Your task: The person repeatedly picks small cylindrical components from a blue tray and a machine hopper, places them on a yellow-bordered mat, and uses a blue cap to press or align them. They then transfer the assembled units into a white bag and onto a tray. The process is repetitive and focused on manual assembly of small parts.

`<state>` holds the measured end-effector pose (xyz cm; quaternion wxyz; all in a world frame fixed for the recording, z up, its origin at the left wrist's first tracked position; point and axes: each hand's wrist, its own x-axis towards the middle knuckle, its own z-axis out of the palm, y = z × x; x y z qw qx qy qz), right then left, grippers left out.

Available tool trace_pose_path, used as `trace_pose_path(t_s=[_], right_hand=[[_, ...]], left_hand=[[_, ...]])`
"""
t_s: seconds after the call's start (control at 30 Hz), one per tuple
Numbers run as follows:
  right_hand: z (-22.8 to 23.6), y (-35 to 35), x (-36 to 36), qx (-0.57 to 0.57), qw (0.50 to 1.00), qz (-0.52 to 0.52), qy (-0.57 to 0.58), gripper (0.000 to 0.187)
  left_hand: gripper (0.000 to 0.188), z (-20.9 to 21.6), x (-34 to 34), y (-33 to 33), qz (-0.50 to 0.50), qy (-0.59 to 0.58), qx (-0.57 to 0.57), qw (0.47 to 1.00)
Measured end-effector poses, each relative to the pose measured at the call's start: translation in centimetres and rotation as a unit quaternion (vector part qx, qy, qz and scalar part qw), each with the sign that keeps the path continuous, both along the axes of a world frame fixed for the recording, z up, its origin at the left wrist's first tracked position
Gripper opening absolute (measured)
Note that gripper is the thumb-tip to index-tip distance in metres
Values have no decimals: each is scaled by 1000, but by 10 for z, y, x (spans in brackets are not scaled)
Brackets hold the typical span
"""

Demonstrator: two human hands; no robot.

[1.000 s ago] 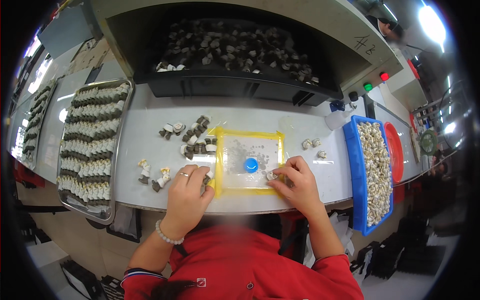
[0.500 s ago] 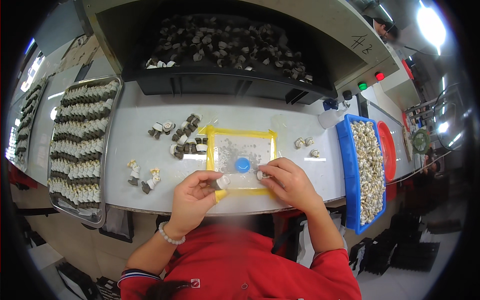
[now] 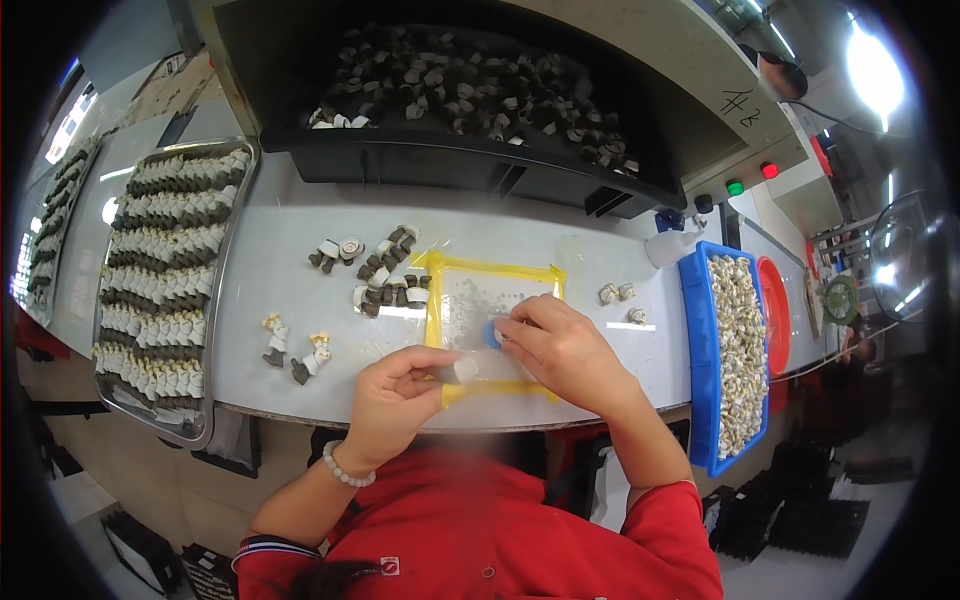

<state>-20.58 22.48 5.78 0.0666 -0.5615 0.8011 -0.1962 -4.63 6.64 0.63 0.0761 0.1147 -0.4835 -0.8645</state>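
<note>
My left hand [image 3: 400,395] is closed around a figurine body [image 3: 466,370] in white and dark grey, its pale end turned to the right. In the fingertips of my right hand [image 3: 575,352] is a small whitish figurine piece [image 3: 499,337], held at the round blue cap [image 3: 489,333] and partly hidden by the fingers. The cap sits on a clear sheet edged with yellow tape [image 3: 433,310]. To the left stand two joined figurines [image 3: 275,338]. Several loose figurine bodies [image 3: 378,295] lie beyond them, and a few small pieces [image 3: 617,293] lie to the right.
A metal tray [image 3: 250,195] with rows of figurines stands at left. A black bin [image 3: 430,175] of grey-and-white parts spans the back. A blue tray [image 3: 700,350] of small pieces sits at right, beside a red basin [image 3: 773,310] and a white bottle [image 3: 668,247].
My right hand has moved left and slightly away from me, bringing its small piece to the blue cap. My left hand keeps the figurine body, its pale end now facing more upward.
</note>
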Motion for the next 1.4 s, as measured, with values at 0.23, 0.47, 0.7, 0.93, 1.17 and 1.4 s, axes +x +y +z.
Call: trace_pose_path(t_s=[0.23, 0.47, 0.7, 0.93, 1.17, 1.4], right_hand=[[1, 3, 4, -43, 997, -48, -42, 18], [0, 4, 5, -45, 995, -70, -55, 20], [12, 5, 17, -114, 959, -85, -245, 24], [7, 2, 26, -123, 946, -57, -295, 25], [-6, 4, 32, -107, 946, -64, -300, 23], [-10, 14, 27, -113, 922, -45, -369, 24]], left_hand=[[31, 2, -1, 0, 1, 2, 18, 1000], [33, 2, 0, 0, -4, -13, 0, 1000], [33, 1, 0, -1, -5, -12, 2, 1000], [29, 3, 1, 0, 0, 3, 4, 1000], [24, -7, 4, 3, 10, -5, -41, 999], [26, 1, 0, 7, 1, 1, -53, 999]])
